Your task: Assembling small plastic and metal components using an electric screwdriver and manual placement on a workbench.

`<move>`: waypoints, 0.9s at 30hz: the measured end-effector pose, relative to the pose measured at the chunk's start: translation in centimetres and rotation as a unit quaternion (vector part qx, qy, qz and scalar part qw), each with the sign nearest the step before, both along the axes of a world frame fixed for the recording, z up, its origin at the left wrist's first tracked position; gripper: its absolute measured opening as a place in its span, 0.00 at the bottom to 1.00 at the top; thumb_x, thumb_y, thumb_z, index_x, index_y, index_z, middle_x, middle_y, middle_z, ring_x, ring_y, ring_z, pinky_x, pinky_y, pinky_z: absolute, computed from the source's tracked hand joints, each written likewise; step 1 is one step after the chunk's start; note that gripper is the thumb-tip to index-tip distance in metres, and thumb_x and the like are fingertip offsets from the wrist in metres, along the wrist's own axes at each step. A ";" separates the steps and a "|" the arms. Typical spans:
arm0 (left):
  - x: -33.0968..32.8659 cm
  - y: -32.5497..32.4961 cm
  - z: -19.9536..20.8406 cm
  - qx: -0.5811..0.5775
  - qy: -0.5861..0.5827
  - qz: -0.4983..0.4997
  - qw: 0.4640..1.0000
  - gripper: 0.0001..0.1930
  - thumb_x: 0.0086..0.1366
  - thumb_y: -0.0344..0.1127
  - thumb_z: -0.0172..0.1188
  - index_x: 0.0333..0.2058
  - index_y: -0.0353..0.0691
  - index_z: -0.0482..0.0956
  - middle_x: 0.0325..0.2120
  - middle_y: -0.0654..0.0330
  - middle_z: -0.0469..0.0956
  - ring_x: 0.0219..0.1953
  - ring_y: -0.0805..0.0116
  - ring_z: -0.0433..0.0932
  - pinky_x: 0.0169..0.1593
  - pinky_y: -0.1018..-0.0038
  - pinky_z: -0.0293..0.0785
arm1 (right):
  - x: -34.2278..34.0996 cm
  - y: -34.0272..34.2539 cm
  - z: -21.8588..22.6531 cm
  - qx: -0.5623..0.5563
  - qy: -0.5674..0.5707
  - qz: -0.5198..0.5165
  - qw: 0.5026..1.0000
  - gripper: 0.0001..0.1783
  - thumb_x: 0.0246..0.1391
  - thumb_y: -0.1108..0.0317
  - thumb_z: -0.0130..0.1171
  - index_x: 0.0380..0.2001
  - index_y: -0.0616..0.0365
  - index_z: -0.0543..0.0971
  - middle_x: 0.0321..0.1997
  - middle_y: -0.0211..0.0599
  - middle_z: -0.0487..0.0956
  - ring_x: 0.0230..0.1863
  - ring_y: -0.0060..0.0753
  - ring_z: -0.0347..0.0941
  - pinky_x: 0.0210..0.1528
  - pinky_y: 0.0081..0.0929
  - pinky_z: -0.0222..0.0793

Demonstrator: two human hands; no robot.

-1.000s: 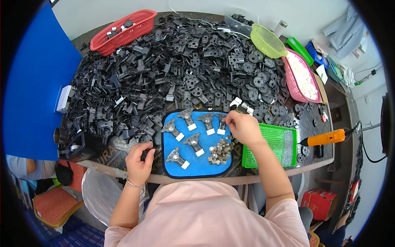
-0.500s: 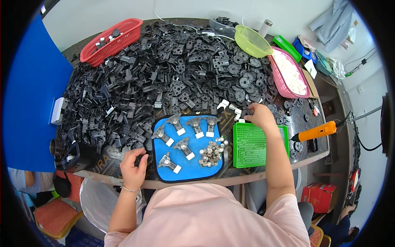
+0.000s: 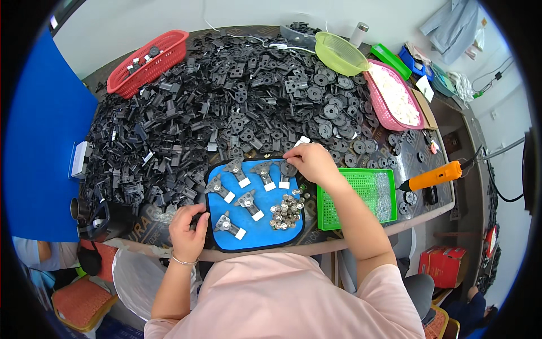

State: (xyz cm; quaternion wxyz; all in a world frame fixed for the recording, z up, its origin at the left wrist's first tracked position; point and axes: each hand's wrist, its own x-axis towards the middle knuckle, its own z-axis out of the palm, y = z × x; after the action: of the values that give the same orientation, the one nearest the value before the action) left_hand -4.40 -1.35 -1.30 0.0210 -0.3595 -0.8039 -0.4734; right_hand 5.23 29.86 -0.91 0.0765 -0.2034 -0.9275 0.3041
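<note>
Mat (image 3: 257, 237) lies before the parts heap (image 3: 226, 113), left of tray (image 3: 355, 198).

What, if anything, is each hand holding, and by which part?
The right hand pinches a round black disc by its rim, over the blue mat. The left hand rests at the mat's left edge; whether it holds anything cannot be told.

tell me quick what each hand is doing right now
left hand: curled at the blue mat edge, grip unclear
right hand: pinching a black disc

Dark round table (image 3: 451, 121) bears black parts (image 3: 226, 113), blue mat (image 3: 257, 234), baskets.
</note>
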 end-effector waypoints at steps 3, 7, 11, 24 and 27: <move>-0.2 -0.4 -0.3 -0.002 0.007 -0.005 1.000 0.08 0.52 0.23 0.62 0.33 0.34 0.77 0.28 0.55 0.79 0.32 0.60 0.77 0.37 0.72 0.72 | -0.2 -0.2 -0.2 0.037 -0.011 0.000 0.999 0.09 0.47 0.67 0.60 0.33 0.56 0.83 0.32 0.42 0.79 0.33 0.43 0.76 0.38 0.32 0.72; -0.3 -0.6 -0.6 -0.005 0.004 0.004 1.000 0.09 0.52 0.24 0.62 0.34 0.34 0.78 0.29 0.55 0.79 0.32 0.61 0.77 0.38 0.72 0.72 | 0.2 -0.1 0.3 0.057 0.017 0.002 0.998 0.13 0.45 0.66 0.62 0.36 0.56 0.81 0.33 0.39 0.78 0.37 0.41 0.75 0.41 0.32 0.71; -0.3 -0.3 -0.5 -0.010 0.028 -0.007 1.000 0.09 0.52 0.23 0.62 0.33 0.35 0.78 0.29 0.56 0.79 0.31 0.59 0.76 0.38 0.71 0.71 | 1.2 -0.9 1.2 0.101 0.011 0.072 0.992 0.23 0.37 0.62 0.69 0.41 0.54 0.80 0.40 0.38 0.76 0.45 0.42 0.72 0.47 0.34 0.68; -0.3 0.2 -0.4 -0.001 0.002 -0.013 1.000 0.08 0.51 0.23 0.62 0.33 0.34 0.78 0.29 0.55 0.79 0.32 0.59 0.77 0.37 0.71 0.72 | 1.6 -0.9 0.9 0.085 -0.052 0.057 0.993 0.30 0.31 0.60 0.73 0.44 0.52 0.79 0.43 0.38 0.75 0.49 0.43 0.69 0.52 0.34 0.66; -0.3 1.6 -0.2 -0.002 -0.015 -0.041 0.999 0.09 0.51 0.25 0.63 0.33 0.35 0.78 0.30 0.55 0.79 0.33 0.57 0.77 0.39 0.70 0.71 | 3.2 -0.9 1.9 0.108 0.102 0.014 0.989 0.30 0.33 0.61 0.73 0.44 0.53 0.78 0.45 0.37 0.74 0.49 0.41 0.69 0.52 0.34 0.64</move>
State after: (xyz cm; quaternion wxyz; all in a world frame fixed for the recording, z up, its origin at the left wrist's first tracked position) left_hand -4.73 0.28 -1.47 -0.0113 -0.3845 -0.7897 -0.4778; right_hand 8.47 28.96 0.95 0.1879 -0.1489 -0.9449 0.2227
